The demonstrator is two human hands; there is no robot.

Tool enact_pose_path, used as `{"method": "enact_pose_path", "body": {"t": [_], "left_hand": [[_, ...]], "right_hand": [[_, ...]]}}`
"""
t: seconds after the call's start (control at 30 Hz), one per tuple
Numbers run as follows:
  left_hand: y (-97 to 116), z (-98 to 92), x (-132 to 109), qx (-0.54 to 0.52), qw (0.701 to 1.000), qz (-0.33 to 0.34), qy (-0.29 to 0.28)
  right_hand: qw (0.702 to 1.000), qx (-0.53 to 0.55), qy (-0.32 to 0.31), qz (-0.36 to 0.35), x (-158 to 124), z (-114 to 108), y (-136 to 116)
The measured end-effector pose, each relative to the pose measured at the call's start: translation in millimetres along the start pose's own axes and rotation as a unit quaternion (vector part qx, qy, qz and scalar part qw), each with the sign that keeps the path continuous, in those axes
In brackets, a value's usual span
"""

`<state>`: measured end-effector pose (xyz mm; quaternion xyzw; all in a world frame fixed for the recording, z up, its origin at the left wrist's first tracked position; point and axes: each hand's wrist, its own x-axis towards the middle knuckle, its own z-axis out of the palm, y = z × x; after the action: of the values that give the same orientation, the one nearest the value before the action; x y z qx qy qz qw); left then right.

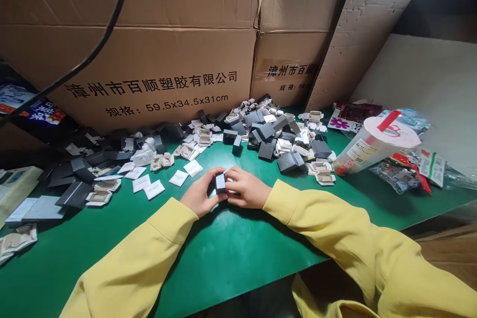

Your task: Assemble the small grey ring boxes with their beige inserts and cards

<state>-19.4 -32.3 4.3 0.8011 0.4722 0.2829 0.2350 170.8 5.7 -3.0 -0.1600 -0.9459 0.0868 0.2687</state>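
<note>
Both my hands meet at the middle of the green table, in yellow sleeves. My left hand and my right hand are closed together on one small dark grey box, held just above the table top. A heap of small dark grey boxes, mixed with beige folded inserts, lies just beyond my hands. Several white cards lie flat to the left of my left hand.
Large cardboard cartons stand along the back of the table. A lidded plastic cup with a red straw lies tilted at the right among snack packets. Flat dark lids and grey sheets lie at the left. A black cable hangs across the cartons.
</note>
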Motion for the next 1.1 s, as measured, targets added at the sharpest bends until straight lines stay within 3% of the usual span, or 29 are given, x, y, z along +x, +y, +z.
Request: {"method": "enact_pose_path", "body": {"t": [0.27, 0.67, 0.9, 1.1], "left_hand": [[1, -0.4, 1, -0.004, 1.0, 0.011, -0.003], [0, -0.1, -1, 0.01, 1.0, 0.015, -0.006], [-1, -1.7, 0, 0.013, 1.0, 0.008, -0.01], [1, -2.3, -1, 0.017, 1.0, 0.005, -0.003]], "right_hand": [[1.0, -0.021, -0.011, 0.011, 2, 0, -1], [0.998, -0.027, -0.045, -0.041, 0, -7, 10], [0.998, -0.054, -0.028, -0.034, -1, -1, 7], [1.0, 0.016, 0.018, -0.018, -3, 2, 8]]}}
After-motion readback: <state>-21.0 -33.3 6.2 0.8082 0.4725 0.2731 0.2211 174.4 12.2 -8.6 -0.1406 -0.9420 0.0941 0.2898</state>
